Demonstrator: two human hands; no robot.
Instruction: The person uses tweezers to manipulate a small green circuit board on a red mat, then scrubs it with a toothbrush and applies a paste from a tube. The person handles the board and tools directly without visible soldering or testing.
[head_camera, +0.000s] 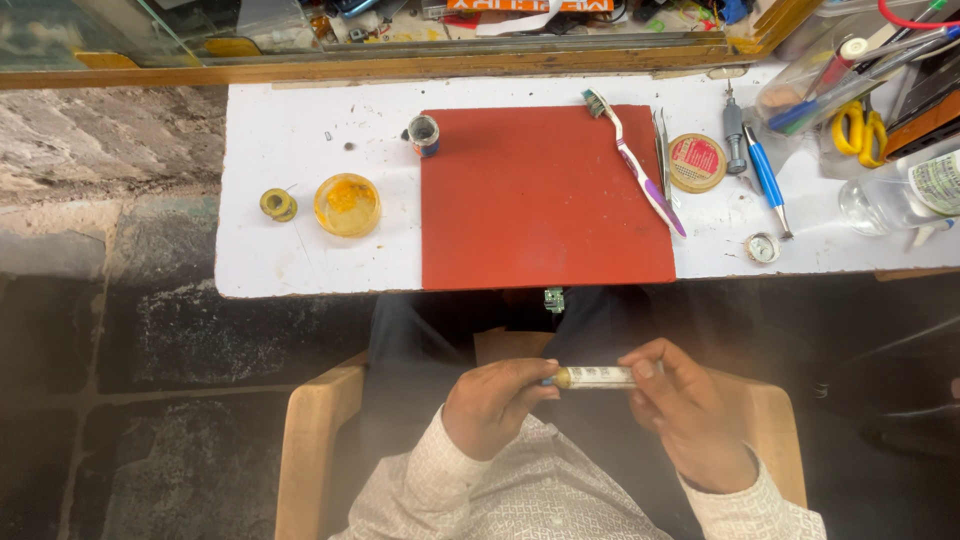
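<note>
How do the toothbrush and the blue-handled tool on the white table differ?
The toothbrush is white and purple, with a bristled head, and lies partly on the red mat. The blue-handled tool is shorter and straight, ends in a metal tip, and lies off the mat on the white table. Both lie flat at similar slants, unheld.

One head-worn camera, looking steeply down from above the seated person

It faces forward and down, so the person's lap and both hands, left hand (492, 405) and right hand (690, 415), sit close at the bottom of the view, while the white table (290, 130) with its red mat (545, 195) runs across the upper half, a little farther off; the table's far edge and a glass-fronted ledge close the top, stone floor (110, 250) fills the left side, and there is no second view to overlap with
</note>
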